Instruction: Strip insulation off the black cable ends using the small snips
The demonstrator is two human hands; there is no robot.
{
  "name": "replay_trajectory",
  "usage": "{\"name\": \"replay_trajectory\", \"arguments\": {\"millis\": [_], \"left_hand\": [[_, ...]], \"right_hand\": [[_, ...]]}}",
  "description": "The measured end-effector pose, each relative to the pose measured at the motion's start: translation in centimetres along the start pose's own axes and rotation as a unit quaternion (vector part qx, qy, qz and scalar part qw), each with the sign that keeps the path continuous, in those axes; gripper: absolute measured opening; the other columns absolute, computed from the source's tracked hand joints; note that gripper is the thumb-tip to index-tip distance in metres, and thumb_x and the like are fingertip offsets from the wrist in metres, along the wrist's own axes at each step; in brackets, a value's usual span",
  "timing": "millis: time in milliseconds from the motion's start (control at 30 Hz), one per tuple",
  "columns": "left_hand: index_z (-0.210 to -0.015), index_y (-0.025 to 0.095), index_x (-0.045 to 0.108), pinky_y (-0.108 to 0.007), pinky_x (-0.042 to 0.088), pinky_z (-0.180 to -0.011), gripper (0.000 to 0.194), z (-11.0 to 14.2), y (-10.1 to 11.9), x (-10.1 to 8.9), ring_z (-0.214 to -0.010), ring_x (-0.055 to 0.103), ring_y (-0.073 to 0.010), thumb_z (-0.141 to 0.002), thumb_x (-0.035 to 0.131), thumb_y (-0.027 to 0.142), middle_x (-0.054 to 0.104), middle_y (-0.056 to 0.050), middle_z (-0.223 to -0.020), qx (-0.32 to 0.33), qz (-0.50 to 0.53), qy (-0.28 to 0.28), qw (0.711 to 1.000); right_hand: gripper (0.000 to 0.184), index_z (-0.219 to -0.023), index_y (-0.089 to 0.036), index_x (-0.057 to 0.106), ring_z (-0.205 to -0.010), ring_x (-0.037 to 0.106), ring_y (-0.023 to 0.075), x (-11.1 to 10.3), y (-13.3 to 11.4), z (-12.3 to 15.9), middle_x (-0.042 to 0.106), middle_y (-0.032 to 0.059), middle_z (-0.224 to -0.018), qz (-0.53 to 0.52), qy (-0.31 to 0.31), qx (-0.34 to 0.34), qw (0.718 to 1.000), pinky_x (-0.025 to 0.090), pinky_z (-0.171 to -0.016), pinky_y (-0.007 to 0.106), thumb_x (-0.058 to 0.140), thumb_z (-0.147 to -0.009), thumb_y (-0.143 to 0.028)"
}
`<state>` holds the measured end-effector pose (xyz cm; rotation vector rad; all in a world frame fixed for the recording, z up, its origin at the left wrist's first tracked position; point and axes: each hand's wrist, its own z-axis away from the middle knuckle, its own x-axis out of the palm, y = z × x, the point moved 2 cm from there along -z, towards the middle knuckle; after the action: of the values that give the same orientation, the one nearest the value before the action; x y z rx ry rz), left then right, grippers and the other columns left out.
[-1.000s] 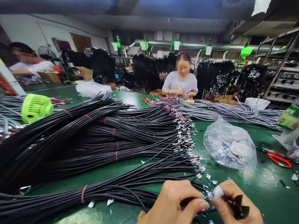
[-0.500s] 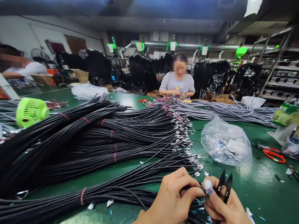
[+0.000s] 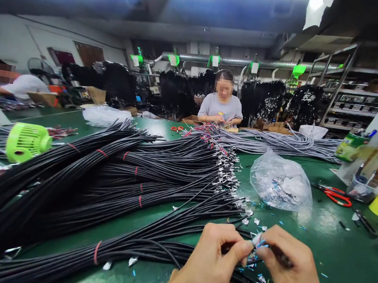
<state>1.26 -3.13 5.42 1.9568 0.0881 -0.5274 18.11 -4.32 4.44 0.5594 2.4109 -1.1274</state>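
The left hand [image 3: 211, 262] pinches a black cable end [image 3: 230, 250]; the right hand [image 3: 287, 276] is closed on its stripped wires [image 3: 258, 245] and a dark tool. Many cable bundles [image 3: 123, 183] wait alongside on the green table [image 3: 342, 266], seemingly undone.

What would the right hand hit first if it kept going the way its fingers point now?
The right hand points left, toward the left hand. Its fingertips already nearly meet the left fingertips over the cable end, so the left hand comes first. Depth between them is hard to judge.
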Motion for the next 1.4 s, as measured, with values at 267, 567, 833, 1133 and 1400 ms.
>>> {"name": "replay_trajectory", "arguments": {"millis": [267,567,833,1133,1400], "left_hand": [[-0.051,0.014,0.061,-0.023,0.034,-0.052,0.037,-0.1,0.1,0.0,-0.051,0.046,-0.0117,-0.085,0.051,0.024,0.054,-0.001,-0.049,0.036,0.038,-0.05,0.997],[-0.053,0.014,0.062,-0.024,0.03,-0.051,0.037,0.5,0.2,0.6,-0.05,0.046,-0.0112,-0.087,0.049,0.021,0.052,-0.001,-0.05,0.062,-0.047,0.041,0.996],[-0.051,0.013,0.061,-0.024,0.029,-0.051,0.04,0.3,-0.6,-0.2,-0.051,0.045,-0.0112,-0.087,0.048,0.026,0.053,-0.001,-0.05,-0.002,0.001,0.068,0.998],[-0.063,0.009,0.066,-0.021,0.026,-0.044,0.037,-0.1,-1.3,0.5,-0.045,0.034,-0.0087,-0.083,0.054,0.038,0.045,0.002,-0.049,-0.075,0.139,0.07,0.985],[-0.065,0.008,0.066,-0.021,0.028,-0.046,0.035,0.0,-1.5,0.9,-0.049,0.039,-0.0097,-0.083,0.056,0.036,0.05,-0.001,-0.055,-0.075,0.113,0.053,0.989]], "right_hand": [[0.041,-0.057,-0.018,0.055,-0.048,0.039,0.011,1.6,-1.0,0.4,0.042,-0.0015,-0.055,-0.16,0.0,0.077,0.984,0.032,-0.043,0.024,0.044,-0.092,-0.035],[0.041,-0.055,-0.02,0.043,-0.046,0.033,0.0095,1.9,-1.0,0.3,0.034,-0.004,-0.054,-0.12,0.047,0.112,0.985,0.03,-0.042,0.023,0.047,-0.091,-0.036],[0.031,-0.053,-0.021,0.053,-0.047,0.043,0.0115,-3.2,-0.8,-3.4,0.047,-0.0024,-0.052,0.136,0.149,0.029,0.979,0.036,-0.051,0.026,0.061,-0.081,-0.032],[0.017,-0.087,-0.018,0.069,-0.056,0.064,0.0167,-1.6,0.6,-3.6,0.071,0.0033,-0.07,0.105,0.084,0.044,0.99,0.051,-0.052,0.026,0.063,-0.081,-0.032],[0.006,-0.08,-0.02,0.059,-0.058,0.055,0.0107,-0.6,-0.5,-1.7,0.06,-0.0012,-0.068,0.009,0.013,-0.047,0.999,0.045,-0.053,0.019,0.058,-0.086,-0.017]]}}
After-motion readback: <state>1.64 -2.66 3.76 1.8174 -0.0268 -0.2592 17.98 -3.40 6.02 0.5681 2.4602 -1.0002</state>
